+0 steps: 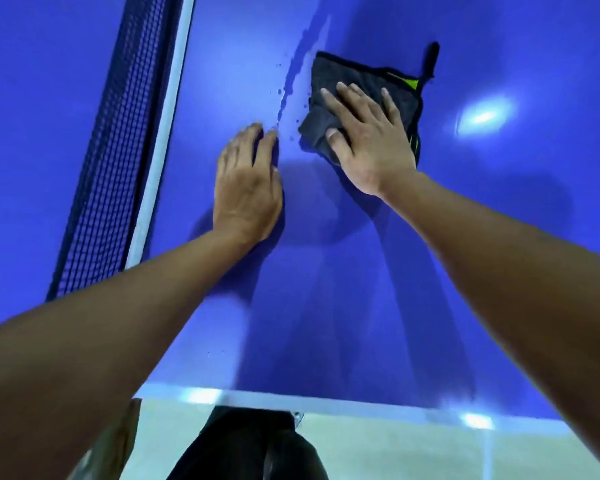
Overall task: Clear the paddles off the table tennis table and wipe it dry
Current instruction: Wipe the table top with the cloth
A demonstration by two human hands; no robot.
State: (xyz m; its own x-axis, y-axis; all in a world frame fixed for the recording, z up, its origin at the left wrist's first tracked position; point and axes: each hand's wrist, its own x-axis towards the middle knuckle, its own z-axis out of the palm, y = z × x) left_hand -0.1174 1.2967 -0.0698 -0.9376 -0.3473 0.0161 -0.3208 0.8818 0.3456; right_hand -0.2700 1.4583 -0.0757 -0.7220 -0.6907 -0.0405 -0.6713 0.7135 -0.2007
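Observation:
The blue table tennis table (pixel 343 289) fills the view. My right hand (pixel 368 136) presses flat on a dark grey cloth (pixel 343 81) with a black hem, a green tag and a hanging loop. A streak of water with small drops (pixel 288 88) runs along the table just left of the cloth. My left hand (pixel 248 181) rests flat on the table with straight fingers, its fingertips at the edge of the water. No paddle is in view.
The dark net (pixel 115 140) with its white top band (pixel 168 109) stands at the left. The table's white near edge (pixel 326 405) crosses the bottom, with pale floor and my dark trousers (pixel 250 448) below it.

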